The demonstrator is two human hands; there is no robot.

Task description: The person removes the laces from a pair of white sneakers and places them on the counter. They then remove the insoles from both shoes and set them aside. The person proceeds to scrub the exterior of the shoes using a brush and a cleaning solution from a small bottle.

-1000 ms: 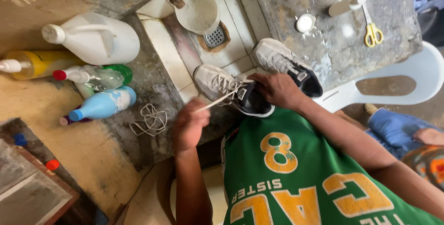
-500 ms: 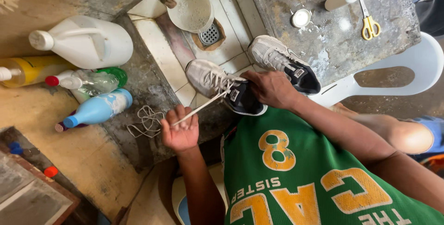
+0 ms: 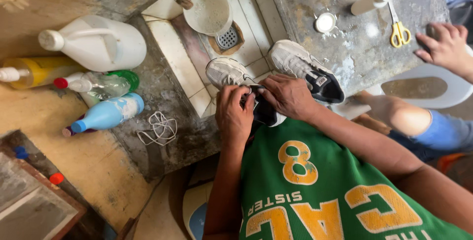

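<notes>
Nearest the camera is the person's green jersey [image 3: 315, 190], and both forearms reach forward from it to a white sneaker [image 3: 227, 72] lying on the tiled sink ledge [image 3: 197, 97]. The left hand [image 3: 234, 114] curls over the shoe's dark opening, fingers bent and pinching at the tongue area; exactly what it pinches is hidden. The right hand [image 3: 288, 96] lies just beside it, fingers pressed together on the same shoe's collar. A second sneaker [image 3: 305, 70] rests just beyond, its heel on the edge of the grey counter [image 3: 354, 52]. To the left, on the concrete ledge, a loose white lace [image 3: 158, 127] lies in a tangle, near a blue bottle [image 3: 106, 114], a clear bottle [image 3: 96, 85], a yellow bottle [image 3: 34, 70] and a white jug [image 3: 96, 43]. Farther off, a white basin [image 3: 207, 8] sits by the drain [image 3: 227, 38]. On the counter lie yellow scissors [image 3: 398, 29], a small round lid [image 3: 325, 22] and a white tube [image 3: 369, 2]. Another person's hand [image 3: 443, 48] rests at the counter's right edge.
</notes>
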